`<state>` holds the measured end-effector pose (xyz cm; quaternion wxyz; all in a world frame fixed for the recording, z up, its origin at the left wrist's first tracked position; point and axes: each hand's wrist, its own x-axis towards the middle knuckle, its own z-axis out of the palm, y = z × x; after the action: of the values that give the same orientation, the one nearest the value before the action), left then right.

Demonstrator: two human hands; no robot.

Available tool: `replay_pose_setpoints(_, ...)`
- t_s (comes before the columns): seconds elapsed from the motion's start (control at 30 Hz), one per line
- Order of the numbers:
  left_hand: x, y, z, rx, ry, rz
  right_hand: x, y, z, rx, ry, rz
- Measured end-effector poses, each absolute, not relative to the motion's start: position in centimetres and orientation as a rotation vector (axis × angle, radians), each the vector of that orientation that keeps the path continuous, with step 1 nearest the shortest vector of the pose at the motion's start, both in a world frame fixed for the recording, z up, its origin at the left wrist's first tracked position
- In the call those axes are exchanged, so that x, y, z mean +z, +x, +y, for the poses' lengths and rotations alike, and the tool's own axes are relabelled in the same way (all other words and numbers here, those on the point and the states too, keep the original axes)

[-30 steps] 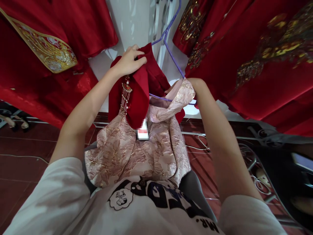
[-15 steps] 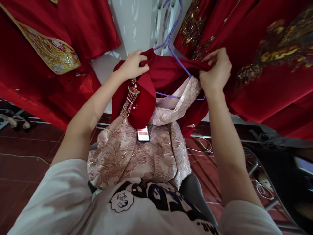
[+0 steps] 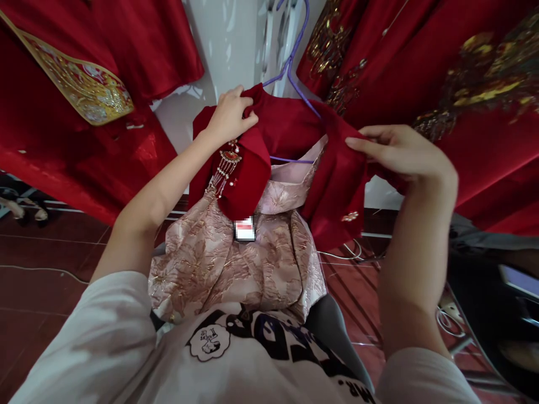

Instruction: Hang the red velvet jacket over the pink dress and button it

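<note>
A pink brocade dress (image 3: 236,258) hangs on a purple hanger (image 3: 295,73) in front of me, with a dark red velvet jacket (image 3: 332,185) draped over its shoulders. My left hand (image 3: 229,115) is closed on the jacket's left collar, just above a gold tasselled brooch (image 3: 225,165). My right hand (image 3: 400,151) pinches the jacket's right shoulder edge, fingers pressed on the cloth. A small tag (image 3: 245,229) hangs at the dress front.
Red garments with gold embroidery hang at the left (image 3: 84,95) and right (image 3: 442,95). A white wall (image 3: 227,45) is behind the hanger. Dark red floor tiles (image 3: 37,280) lie below, with a white cable (image 3: 349,249) and a metal frame (image 3: 463,331) at the right.
My right hand left the pink shoulder, took the red jacket and drew it rightward and down over the dress's right shoulder. My left hand kept its grip on the collar.
</note>
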<state>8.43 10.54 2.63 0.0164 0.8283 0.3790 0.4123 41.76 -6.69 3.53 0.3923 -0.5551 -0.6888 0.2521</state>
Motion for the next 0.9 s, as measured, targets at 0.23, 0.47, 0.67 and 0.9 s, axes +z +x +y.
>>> replay_pose_setpoints(0.23, 0.5, 9.6, 10.7, 1.593, 2.446, 0.999, 3.4, 31.3, -2.3, 0.4, -1.062, -1.836)
replay_pose_setpoints(0.47, 0.4, 8.5, 10.1, 1.647, 2.461, 1.033, 1.4, 27.4, -1.5, 0.496, -0.949, -1.935)
replay_pose_setpoints(0.67, -2.9, 11.0, 4.0, 1.612, 2.498, 1.036, -1.3, 29.0, 0.2, 0.524, -1.006, -1.849)
replay_pose_setpoints(0.9, -6.2, 11.1, 2.5, 1.519, 2.38, 1.075, -2.7, 29.0, 0.5, 0.758, -0.928, -1.784)
